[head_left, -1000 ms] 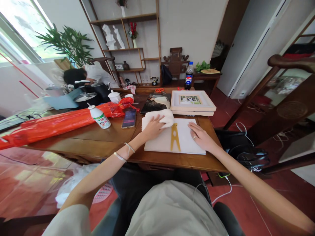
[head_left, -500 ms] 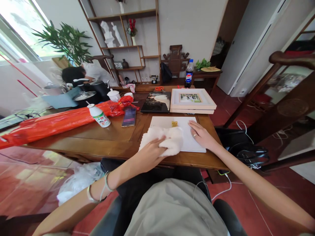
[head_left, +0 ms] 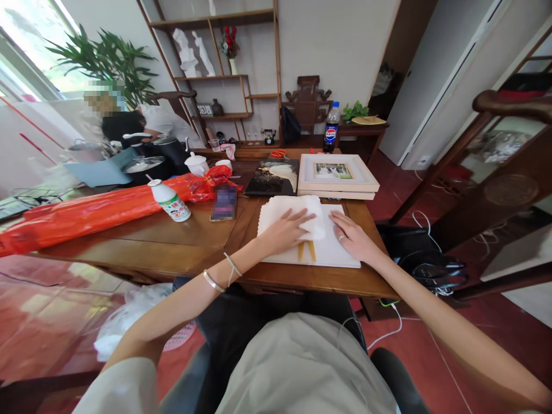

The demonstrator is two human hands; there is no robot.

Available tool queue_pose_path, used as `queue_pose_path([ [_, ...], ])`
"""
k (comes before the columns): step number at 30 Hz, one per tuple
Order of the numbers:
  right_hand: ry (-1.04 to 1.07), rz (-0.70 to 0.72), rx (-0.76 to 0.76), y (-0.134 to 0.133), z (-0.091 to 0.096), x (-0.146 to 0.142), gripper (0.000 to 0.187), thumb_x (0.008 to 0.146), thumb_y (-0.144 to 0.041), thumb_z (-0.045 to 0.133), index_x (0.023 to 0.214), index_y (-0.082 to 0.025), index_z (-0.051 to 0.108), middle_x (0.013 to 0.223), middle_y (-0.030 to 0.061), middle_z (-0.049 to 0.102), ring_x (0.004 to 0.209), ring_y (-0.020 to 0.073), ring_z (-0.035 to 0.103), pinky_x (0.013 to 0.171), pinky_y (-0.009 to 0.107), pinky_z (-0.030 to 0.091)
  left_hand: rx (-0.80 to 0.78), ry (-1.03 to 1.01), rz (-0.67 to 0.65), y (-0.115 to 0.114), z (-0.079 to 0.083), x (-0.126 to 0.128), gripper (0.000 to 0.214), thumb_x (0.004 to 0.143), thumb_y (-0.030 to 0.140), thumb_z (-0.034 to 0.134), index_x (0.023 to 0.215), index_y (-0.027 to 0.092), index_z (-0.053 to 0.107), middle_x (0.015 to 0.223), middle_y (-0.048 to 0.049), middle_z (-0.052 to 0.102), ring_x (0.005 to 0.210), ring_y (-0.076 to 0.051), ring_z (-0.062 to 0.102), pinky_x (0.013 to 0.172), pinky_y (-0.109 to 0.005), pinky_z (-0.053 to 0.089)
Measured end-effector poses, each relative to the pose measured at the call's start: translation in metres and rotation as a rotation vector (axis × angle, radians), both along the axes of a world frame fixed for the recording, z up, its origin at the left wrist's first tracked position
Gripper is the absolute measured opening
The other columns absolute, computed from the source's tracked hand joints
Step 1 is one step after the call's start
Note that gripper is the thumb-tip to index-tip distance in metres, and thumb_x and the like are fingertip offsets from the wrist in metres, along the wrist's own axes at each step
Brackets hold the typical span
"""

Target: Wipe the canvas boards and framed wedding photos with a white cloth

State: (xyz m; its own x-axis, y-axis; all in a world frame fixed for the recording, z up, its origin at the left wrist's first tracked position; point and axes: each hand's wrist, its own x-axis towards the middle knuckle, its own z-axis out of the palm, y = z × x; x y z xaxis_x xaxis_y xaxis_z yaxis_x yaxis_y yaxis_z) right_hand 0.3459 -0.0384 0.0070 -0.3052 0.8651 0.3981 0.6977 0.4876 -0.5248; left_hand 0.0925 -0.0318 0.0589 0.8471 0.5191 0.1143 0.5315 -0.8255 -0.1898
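My left hand (head_left: 290,231) lies flat with fingers spread on a white fluffy cloth (head_left: 297,204), pressing it onto a white flat board or book (head_left: 332,257) near the table's front edge. Below that hand, two yellowish strips (head_left: 306,251) of a printed figure show on the white surface; its upper part is hidden by the cloth and hand. My right hand (head_left: 352,237), a ring on one finger, rests open on the right side of the white board, fingers stretched forward and just apart from the cloth.
Behind the board stand stacked white picture frames (head_left: 338,178), a dark album (head_left: 272,177) and a cola bottle (head_left: 331,127). Leftward on the wooden table (head_left: 202,247) are a phone (head_left: 223,202), a white-green bottle (head_left: 169,201) and a long red plastic-wrapped bundle (head_left: 95,210). Another person (head_left: 123,123) sits behind the pots.
My left hand has moved forward with the cloth, its fingers now spread flatter, uncovering the figure's lower part and covering its top. My right hand stays put. The other person's head has risen.
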Motion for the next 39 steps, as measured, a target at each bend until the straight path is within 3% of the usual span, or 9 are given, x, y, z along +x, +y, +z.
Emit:
queue_pose_path([
  [7, -0.017, 0.014, -0.035, -0.001, 0.004, 0.001, 0.048, 0.09, -0.026, 0.042, 0.136, -0.022, 0.052, 0.147, 0.0054, 0.046, 0.141, 0.026, 0.034, 0.119, 0.051, 0.026, -0.034, -0.039, -0.138, -0.08, 0.008, 0.003, 0.023, 0.093, 0.027, 0.051, 0.102, 0.02, 0.071, 0.15, -0.0069, 0.04, 0.14, -0.031, 0.032, 0.113, -0.051, 0.028],
  [10, -0.013, 0.034, -0.03, -0.001, 0.004, 0.002, 0.05, 0.089, -0.024, 0.043, 0.138, -0.024, 0.051, 0.148, 0.0036, 0.046, 0.141, 0.0254, 0.033, 0.119, 0.052, 0.026, -0.057, -0.047, -0.172, -0.09, 0.012, 0.002, 0.022, 0.092, 0.027, 0.053, 0.105, 0.022, 0.07, 0.15, -0.0057, 0.04, 0.14, -0.029, 0.034, 0.114, -0.047, 0.028],
  [16, -0.019, 0.009, -0.005, 0.0, 0.002, 0.001, 0.046, 0.091, -0.028, 0.041, 0.134, -0.022, 0.054, 0.146, 0.0059, 0.048, 0.14, 0.0268, 0.036, 0.118, 0.051, 0.028, -0.097, -0.07, -0.042, -0.025, 0.007, 0.002, 0.025, 0.095, 0.027, 0.049, 0.113, 0.02, 0.066, 0.152, -0.0075, 0.036, 0.141, -0.025, 0.032, 0.113, -0.043, 0.029],
  [20, -0.039, -0.008, 0.008, 0.0, 0.001, 0.0, 0.046, 0.092, -0.028, 0.038, 0.133, -0.017, 0.055, 0.145, 0.0083, 0.048, 0.139, 0.0263, 0.037, 0.118, 0.049, 0.028, -0.124, -0.135, 0.046, 0.026, 0.012, 0.01, 0.034, 0.099, 0.033, 0.041, 0.114, 0.012, 0.064, 0.136, -0.016, 0.054, 0.13, -0.026, 0.048, 0.106, -0.038, 0.039],
  [23, -0.028, -0.003, 0.007, -0.001, 0.002, 0.0, 0.046, 0.091, -0.027, 0.039, 0.133, -0.02, 0.055, 0.145, 0.0068, 0.049, 0.139, 0.0267, 0.037, 0.118, 0.05, 0.028, -0.13, -0.093, 0.081, 0.041, 0.02, 0.02, 0.039, 0.1, 0.036, 0.038, 0.11, 0.01, 0.066, 0.116, -0.0159, 0.066, 0.113, -0.025, 0.06, 0.095, -0.035, 0.047],
  [25, -0.026, 0.005, 0.0, -0.001, 0.004, 0.0, 0.046, 0.091, -0.026, 0.04, 0.134, -0.02, 0.054, 0.146, 0.0072, 0.048, 0.139, 0.0274, 0.037, 0.118, 0.051, 0.028, -0.096, -0.042, 0.073, 0.038, 0.022, 0.027, 0.036, 0.099, 0.035, 0.041, 0.108, 0.011, 0.067, 0.118, -0.0163, 0.065, 0.111, -0.026, 0.06, 0.093, -0.037, 0.047],
  [29, -0.03, 0.043, -0.022, -0.001, 0.007, 0.001, 0.048, 0.089, -0.022, 0.042, 0.135, -0.022, 0.053, 0.146, 0.0065, 0.047, 0.14, 0.0274, 0.036, 0.117, 0.051, 0.028, 0.01, 0.041, 0.0, 0.004, 0.017, 0.04, 0.026, 0.096, 0.023, 0.046, 0.105, 0.015, 0.07, 0.139, -0.0126, 0.052, 0.127, -0.031, 0.047, 0.099, -0.046, 0.042],
  [36, 0.016, 0.064, -0.042, -0.002, 0.005, 0.005, 0.056, 0.084, -0.012, 0.042, 0.137, -0.026, 0.052, 0.148, 0.0025, 0.045, 0.141, 0.0242, 0.034, 0.118, 0.05, 0.027, 0.048, 0.007, -0.064, -0.103, 0.014, 0.045, 0.023, 0.091, 0.026, 0.053, 0.1, 0.022, 0.073, 0.141, -0.0104, 0.049, 0.129, -0.037, 0.043, 0.1, -0.052, 0.037],
  [39, 0.016, 0.068, -0.046, -0.002, 0.004, 0.006, 0.055, 0.085, -0.012, 0.042, 0.137, -0.025, 0.051, 0.149, 0.0041, 0.044, 0.141, 0.0244, 0.033, 0.117, 0.052, 0.027, 0.036, 0.007, -0.061, -0.117, 0.019, 0.045, 0.022, 0.09, 0.027, 0.055, 0.101, 0.023, 0.073, 0.14, -0.0084, 0.051, 0.128, -0.034, 0.044, 0.101, -0.048, 0.038],
])
